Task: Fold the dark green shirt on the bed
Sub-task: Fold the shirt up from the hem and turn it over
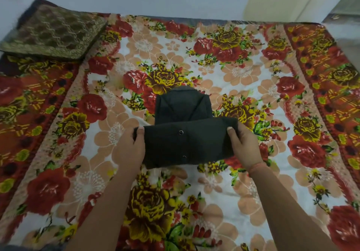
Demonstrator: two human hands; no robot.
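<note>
Shirt (187, 143) half-folded on bed (253, 192) | left grip (134, 145) and right grip (244, 145) each pinch an end of lifted fold | risk: uneven pull could skew it or spill layers

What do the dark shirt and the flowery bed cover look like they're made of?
The dark green shirt: matte woven cloth that creases softly, probably cotton; its small shiny snap buttons look metal. The floral bed cover: printed fabric, perhaps fleece, since its surface looks fuzzy.
</note>
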